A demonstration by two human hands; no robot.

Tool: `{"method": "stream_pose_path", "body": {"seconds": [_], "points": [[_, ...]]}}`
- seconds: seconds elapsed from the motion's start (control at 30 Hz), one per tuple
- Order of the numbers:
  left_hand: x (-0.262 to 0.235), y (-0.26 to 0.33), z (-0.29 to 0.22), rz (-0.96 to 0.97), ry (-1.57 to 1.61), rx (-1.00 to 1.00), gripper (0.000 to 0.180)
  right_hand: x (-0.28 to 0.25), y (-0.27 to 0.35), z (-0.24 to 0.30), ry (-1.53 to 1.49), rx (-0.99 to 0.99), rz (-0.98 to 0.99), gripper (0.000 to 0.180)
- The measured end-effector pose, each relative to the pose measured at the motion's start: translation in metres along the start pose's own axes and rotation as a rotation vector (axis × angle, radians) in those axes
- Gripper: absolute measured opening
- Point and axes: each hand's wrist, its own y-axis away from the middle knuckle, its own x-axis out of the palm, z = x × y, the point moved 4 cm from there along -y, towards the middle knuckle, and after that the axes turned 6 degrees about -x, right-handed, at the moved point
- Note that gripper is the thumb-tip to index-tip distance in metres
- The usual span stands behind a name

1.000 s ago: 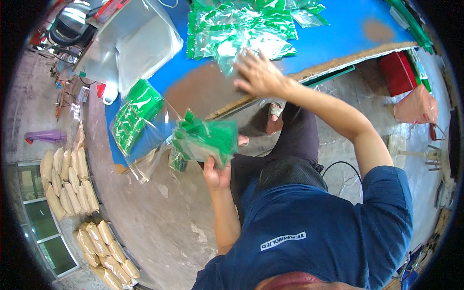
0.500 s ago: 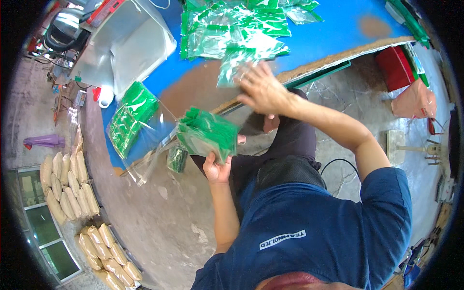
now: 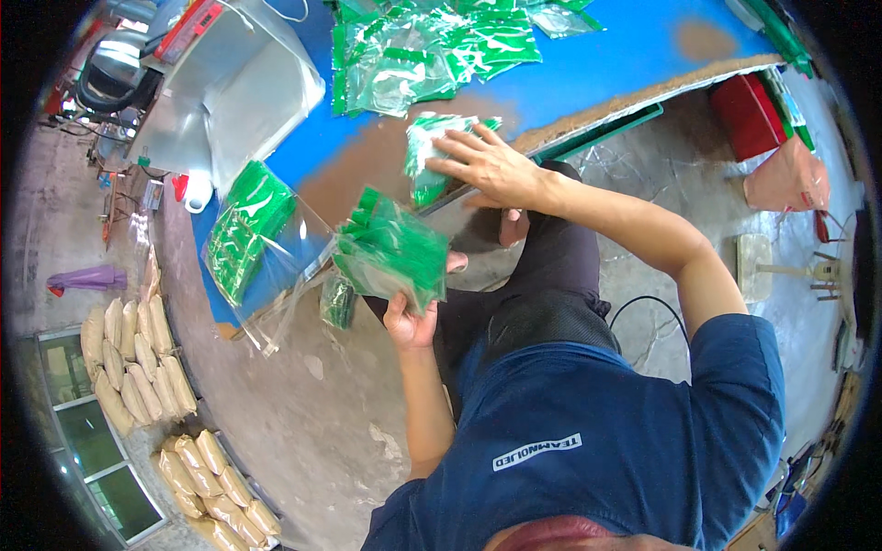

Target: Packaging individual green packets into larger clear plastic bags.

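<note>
A fanned stack of green and clear plastic packets (image 3: 390, 250) is gripped at its lower edge by my left hand (image 3: 411, 321), held beside the table's near edge. My right hand (image 3: 491, 170) lies over a single green and clear packet (image 3: 425, 151) by that edge, fingers stretched out and apart; the hand hides part of it. Farther back, a loose pile of similar packets (image 3: 432, 55) spreads over the blue table (image 3: 588, 78). Left of the held stack rests a large clear bag (image 3: 299, 234) with neatly stacked green packets (image 3: 248, 230) inside.
A grey metal tray (image 3: 248, 83) stands at the table's left. Under and beside the table are a red bin (image 3: 749, 119) and a pink bag (image 3: 785, 179). A small dark green packet bundle (image 3: 337, 301) sits below the near edge. Tan sacks (image 3: 138, 363) are piled at far left.
My right hand has drawn one packet from the pile toward me, to the table's near edge. My left hand keeps the stack in nearly the same place.
</note>
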Motion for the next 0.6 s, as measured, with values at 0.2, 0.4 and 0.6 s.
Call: {"method": "stream_pose_path", "body": {"seconds": [0.2,0.4,0.6], "points": [[0.016,0.0,-0.007,0.088,-0.078,0.052,0.055,0.004,-0.013,-0.046,-0.308,0.232,-0.32,0.031],[0.016,0.007,-0.016,0.085,-0.112,0.06,0.058,-0.056,-0.087,-0.088,-0.337,0.785,-0.095,0.042],[0.024,-0.006,0.002,-0.119,-0.117,0.116,0.064,-0.004,-0.076,-0.115,-0.168,0.332,-0.223,0.067]]}}
